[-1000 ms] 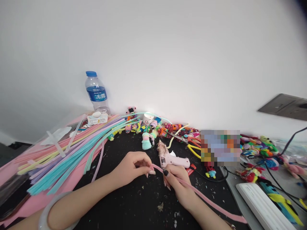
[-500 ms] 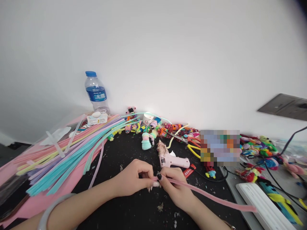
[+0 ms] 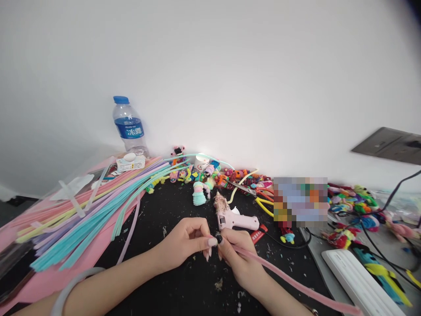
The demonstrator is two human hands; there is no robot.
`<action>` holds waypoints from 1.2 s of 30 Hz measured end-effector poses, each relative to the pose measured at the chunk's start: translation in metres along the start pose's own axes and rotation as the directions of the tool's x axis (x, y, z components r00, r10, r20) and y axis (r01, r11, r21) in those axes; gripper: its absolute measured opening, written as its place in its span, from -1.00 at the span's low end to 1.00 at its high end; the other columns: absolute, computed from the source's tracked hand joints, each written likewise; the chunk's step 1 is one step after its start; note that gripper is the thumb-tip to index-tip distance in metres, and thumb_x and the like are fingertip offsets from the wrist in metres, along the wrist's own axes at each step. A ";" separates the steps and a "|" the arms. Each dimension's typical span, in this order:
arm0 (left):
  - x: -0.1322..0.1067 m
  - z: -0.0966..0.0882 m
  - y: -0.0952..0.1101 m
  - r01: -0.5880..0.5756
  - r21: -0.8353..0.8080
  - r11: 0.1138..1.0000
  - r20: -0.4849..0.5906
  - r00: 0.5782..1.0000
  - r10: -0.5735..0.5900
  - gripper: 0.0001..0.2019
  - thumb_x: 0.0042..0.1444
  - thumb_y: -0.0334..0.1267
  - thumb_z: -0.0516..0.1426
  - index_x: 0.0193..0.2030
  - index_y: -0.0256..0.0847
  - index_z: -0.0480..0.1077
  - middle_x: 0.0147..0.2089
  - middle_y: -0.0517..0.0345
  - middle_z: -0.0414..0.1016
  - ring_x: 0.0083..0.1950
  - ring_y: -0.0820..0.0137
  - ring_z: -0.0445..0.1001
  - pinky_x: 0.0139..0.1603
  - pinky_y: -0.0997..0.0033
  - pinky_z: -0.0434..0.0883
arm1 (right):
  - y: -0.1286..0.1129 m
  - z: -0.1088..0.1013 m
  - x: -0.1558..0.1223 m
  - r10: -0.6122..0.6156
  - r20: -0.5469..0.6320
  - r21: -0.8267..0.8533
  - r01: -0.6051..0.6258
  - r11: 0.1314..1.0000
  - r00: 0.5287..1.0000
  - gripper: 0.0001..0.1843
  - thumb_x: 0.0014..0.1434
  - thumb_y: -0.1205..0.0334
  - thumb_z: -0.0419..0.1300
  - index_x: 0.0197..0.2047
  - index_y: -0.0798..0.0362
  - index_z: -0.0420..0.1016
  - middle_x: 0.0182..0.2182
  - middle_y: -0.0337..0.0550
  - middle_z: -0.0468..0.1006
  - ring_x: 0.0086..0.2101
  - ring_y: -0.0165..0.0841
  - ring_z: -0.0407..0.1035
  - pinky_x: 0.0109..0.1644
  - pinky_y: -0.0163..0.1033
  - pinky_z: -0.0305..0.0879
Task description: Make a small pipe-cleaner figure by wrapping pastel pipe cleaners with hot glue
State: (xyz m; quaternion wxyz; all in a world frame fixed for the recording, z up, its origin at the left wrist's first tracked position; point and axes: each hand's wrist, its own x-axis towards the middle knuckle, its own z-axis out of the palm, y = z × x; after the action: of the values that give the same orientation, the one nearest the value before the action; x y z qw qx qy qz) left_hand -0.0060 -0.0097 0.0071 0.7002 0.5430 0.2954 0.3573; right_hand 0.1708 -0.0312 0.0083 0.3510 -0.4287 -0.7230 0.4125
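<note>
Pink strip pinched in both hands above a black mat

The white wall closes off the back. In front of it the black mat has its open room below the hands and left of the mint figure, with scraps scattered over it. A pink sheet bearing a bundle of fuzzy strips borders the mat on the left; the right edge slants down toward the viewer, with grey tabletop and a white bar beyond.

The left hand and right hand meet at mid-mat, thumbs against forefingers, pinching one end of the pink strip; that end is mostly hidden by fingertips. Its long axis runs from there over the right hand, down and rightward in a gentle sag, the far end pointing at the lower right corner, in front of the white bar; whether they touch, I cannot tell.

The glue gun lies just beyond the right hand, nozzle left. The mint figure stands farther back.
</note>
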 end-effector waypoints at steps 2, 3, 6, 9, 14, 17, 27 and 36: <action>-0.001 -0.002 0.001 -0.049 0.180 0.982 -0.027 0.998 0.054 -0.79 0.06 -0.19 0.20 -0.47 -0.28 0.38 -0.52 0.20 0.43 -0.48 0.47 0.42 -0.40 0.50 0.36 | 0.001 0.000 0.000 0.010 -0.014 0.035 -0.010 0.999 1.000 -0.53 0.29 0.11 -0.05 -0.64 0.07 0.19 -0.70 -0.36 0.09 -0.62 -0.50 0.01 -0.53 -0.33 -0.08; -0.002 -0.003 0.002 -0.091 0.310 0.946 -0.034 0.994 0.107 -0.82 0.07 -0.21 0.19 -0.44 -0.28 0.42 -0.50 0.19 0.45 -0.45 0.46 0.43 -0.38 0.49 0.36 | 0.001 0.000 0.000 0.022 -0.021 0.062 -0.020 0.998 1.000 -0.52 0.28 0.11 -0.05 -0.65 0.06 0.18 -0.70 -0.36 0.09 -0.63 -0.50 0.01 -0.53 -0.33 -0.08; -0.003 -0.008 0.007 -0.261 0.642 0.720 0.038 0.950 0.310 -0.88 0.09 -0.25 0.18 -0.37 -0.26 0.49 -0.43 0.12 0.49 -0.40 0.43 0.44 -0.33 0.49 0.36 | 0.001 0.001 0.001 0.068 -0.014 0.146 -0.065 0.987 0.998 -0.53 0.26 0.13 -0.03 -0.67 0.05 0.15 -0.72 -0.36 0.12 -0.64 -0.50 0.01 -0.54 -0.33 -0.08; -0.004 -0.013 0.009 -0.422 0.733 0.534 0.196 0.882 0.429 -0.87 0.15 -0.29 0.13 -0.30 -0.25 0.49 -0.36 0.06 0.55 -0.34 0.42 0.48 -0.25 0.50 0.39 | 0.001 0.002 0.001 0.101 0.020 0.197 -0.103 0.975 0.995 -0.55 0.24 0.16 -0.02 -0.68 0.04 0.17 -0.74 -0.37 0.12 -0.65 -0.50 -0.01 -0.56 -0.34 -0.09; -0.006 -0.015 0.007 -0.487 0.766 0.420 0.290 0.844 0.451 -0.83 0.19 -0.31 0.09 -0.27 -0.25 0.52 -0.33 0.02 0.59 -0.30 0.40 0.53 -0.21 0.52 0.42 | 0.003 0.003 0.002 0.117 0.039 0.179 -0.122 0.976 0.992 -0.55 0.24 0.15 -0.02 -0.68 0.04 0.16 -0.73 -0.37 0.11 -0.64 -0.49 0.01 -0.55 -0.34 -0.08; -0.007 -0.015 0.006 -0.473 0.779 0.411 0.282 0.851 0.443 -0.82 0.19 -0.30 0.08 -0.28 -0.22 0.53 -0.35 0.04 0.59 -0.32 0.40 0.54 -0.23 0.53 0.44 | 0.002 0.002 0.003 0.105 0.040 0.143 -0.110 0.984 0.994 -0.54 0.24 0.12 -0.02 -0.68 0.04 0.16 -0.72 -0.36 0.12 -0.63 -0.48 0.03 -0.53 -0.33 -0.06; -0.005 -0.017 0.007 -0.408 0.769 0.493 0.221 0.892 0.393 -0.81 0.18 -0.31 0.09 -0.31 -0.21 0.54 -0.37 0.06 0.58 -0.35 0.39 0.52 -0.27 0.49 0.40 | 0.002 -0.003 0.002 -0.064 -0.077 -0.041 0.061 0.997 0.995 -0.55 0.25 0.16 -0.05 -0.66 0.04 0.13 -0.70 -0.34 0.12 -0.61 -0.47 0.05 -0.51 -0.31 -0.06; 0.001 -0.002 0.001 0.073 -0.127 0.989 -0.151 0.984 -0.092 -0.87 -0.20 -0.38 0.33 -0.43 -0.31 0.52 -0.49 0.15 0.58 -0.46 0.43 0.50 -0.36 0.47 0.42 | 0.006 0.005 0.001 0.088 -0.035 0.194 -0.080 0.978 0.995 -0.54 0.27 0.00 -0.04 -0.60 0.04 0.13 -0.68 -0.37 0.09 -0.62 -0.50 -0.04 -0.58 -0.34 -0.13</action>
State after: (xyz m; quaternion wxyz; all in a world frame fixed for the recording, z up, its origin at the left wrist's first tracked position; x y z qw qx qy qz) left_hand -0.0069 -0.0081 0.0074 0.7208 0.4571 0.3494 0.3865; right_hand 0.1678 -0.0304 0.0011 0.3887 -0.4320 -0.6532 0.4854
